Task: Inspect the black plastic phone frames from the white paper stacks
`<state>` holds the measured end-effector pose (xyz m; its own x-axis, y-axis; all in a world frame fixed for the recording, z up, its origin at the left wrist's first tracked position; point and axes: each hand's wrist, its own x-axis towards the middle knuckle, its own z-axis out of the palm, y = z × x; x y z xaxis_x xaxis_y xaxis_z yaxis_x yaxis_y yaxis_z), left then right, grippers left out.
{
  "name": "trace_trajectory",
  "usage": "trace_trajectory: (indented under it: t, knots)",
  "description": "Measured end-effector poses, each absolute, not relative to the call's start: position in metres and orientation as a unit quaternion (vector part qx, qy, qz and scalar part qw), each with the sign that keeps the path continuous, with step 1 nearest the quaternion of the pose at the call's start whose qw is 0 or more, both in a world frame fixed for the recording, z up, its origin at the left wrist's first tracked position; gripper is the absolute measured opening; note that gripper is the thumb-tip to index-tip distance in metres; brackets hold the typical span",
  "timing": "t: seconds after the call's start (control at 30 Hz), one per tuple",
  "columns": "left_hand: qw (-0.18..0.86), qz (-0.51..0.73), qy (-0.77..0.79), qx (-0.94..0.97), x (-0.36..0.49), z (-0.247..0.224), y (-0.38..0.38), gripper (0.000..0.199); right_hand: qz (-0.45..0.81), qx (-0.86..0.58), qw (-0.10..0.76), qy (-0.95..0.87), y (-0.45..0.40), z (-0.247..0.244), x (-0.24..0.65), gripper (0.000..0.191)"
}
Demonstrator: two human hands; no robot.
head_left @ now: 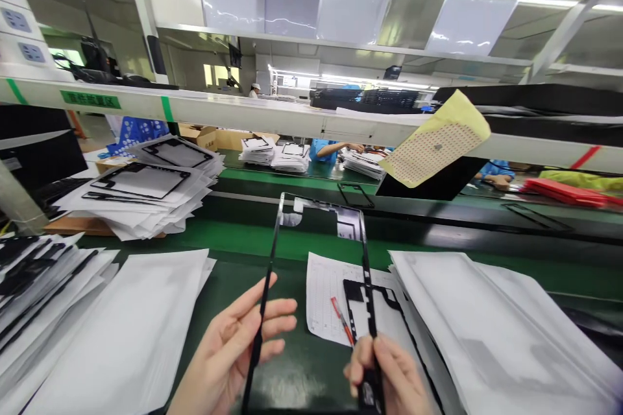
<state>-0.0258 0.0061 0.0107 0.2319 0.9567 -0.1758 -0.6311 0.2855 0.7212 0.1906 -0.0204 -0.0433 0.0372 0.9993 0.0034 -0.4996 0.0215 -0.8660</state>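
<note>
A thin black rectangular frame (368, 292) is held up in front of me, its far end tilted upward. My left hand (238, 343) grips the left side bar between thumb and fingers, the other fingers spread behind it. On the right side bar, my right hand (389, 366) pinches the lower part. Behind the right hand a similar black frame piece (357, 288) lies on white sheets. A printed paper sheet (324, 272) is on the green table beyond, with a red pen (342, 321) on it. The near end of the held frame runs off the picture's bottom.
Stacks of white sheets stand at left (121, 324) and right (487, 318). Farther left is a pile with black frames (141, 181). A green conveyor (233, 227) crosses behind, carrying another frame (355, 195). A yellow sheet (438, 142) hangs from the shelf beam (272, 108). Co-workers' hands show beyond.
</note>
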Motion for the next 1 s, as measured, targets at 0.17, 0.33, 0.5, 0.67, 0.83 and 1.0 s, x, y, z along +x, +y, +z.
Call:
trace_trajectory:
  t: [0.17, 0.33, 0.5, 0.67, 0.83, 1.0]
  knots:
    - [0.691, 0.561, 0.334, 0.308, -0.025, -0.024, 0.024, 0.032, 0.526, -0.421, 0.620, -0.403, -0.004, -0.060, 0.191, 0.046]
    - [0.677, 0.553, 0.332, 0.354, -0.027, -0.048, 0.039, 0.034, 0.521, -0.405, 0.634, -0.404, 0.004, -0.075, 0.193, 0.061]
    - [0.663, 0.545, 0.317, 0.404, -0.029, -0.063, 0.052, 0.035, 0.515, -0.395, 0.648, -0.398, 0.014, -0.084, 0.192, 0.052]
    - [0.655, 0.542, 0.321, 0.416, -0.028, -0.073, 0.061, 0.034, 0.499, -0.410, 0.641, -0.416, 0.023, -0.090, 0.192, 0.061]
    - [0.640, 0.547, 0.357, 0.405, -0.029, -0.077, 0.067, 0.039, 0.512, -0.396, 0.635, -0.422, 0.027, -0.095, 0.199, 0.057]
    - [0.625, 0.552, 0.402, 0.378, -0.026, -0.071, 0.064, 0.044, 0.521, -0.391, 0.626, -0.429, 0.029, -0.092, 0.204, 0.055]
